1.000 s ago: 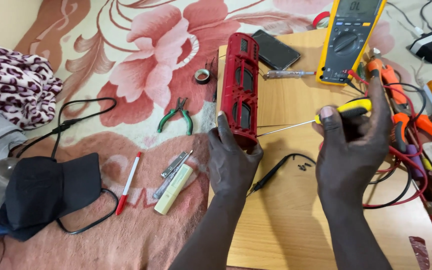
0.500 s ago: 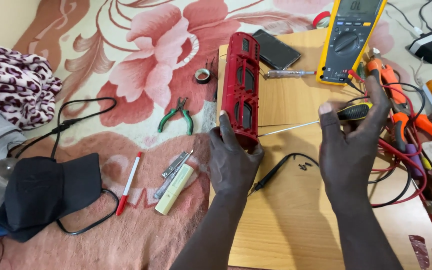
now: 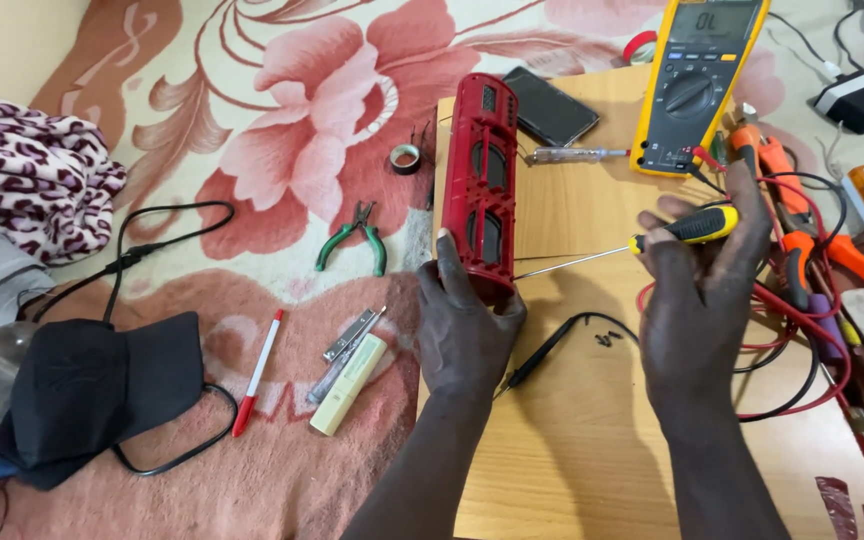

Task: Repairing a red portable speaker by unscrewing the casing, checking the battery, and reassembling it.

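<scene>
Red slotted speaker shell [image 3: 485, 180] clamped in left hand [image 3: 467, 330]; right hand [image 3: 697, 300] pinches yellow-black screwdriver [image 3: 642, 245].

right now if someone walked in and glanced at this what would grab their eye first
Most likely the long red perforated casing, held by its near end in the left hand at the left edge of the wooden board. Next, the yellow-and-black screwdriver gripped in the right hand, its shaft pointing at the casing. A yellow multimeter stands out at the board's far edge.
</scene>
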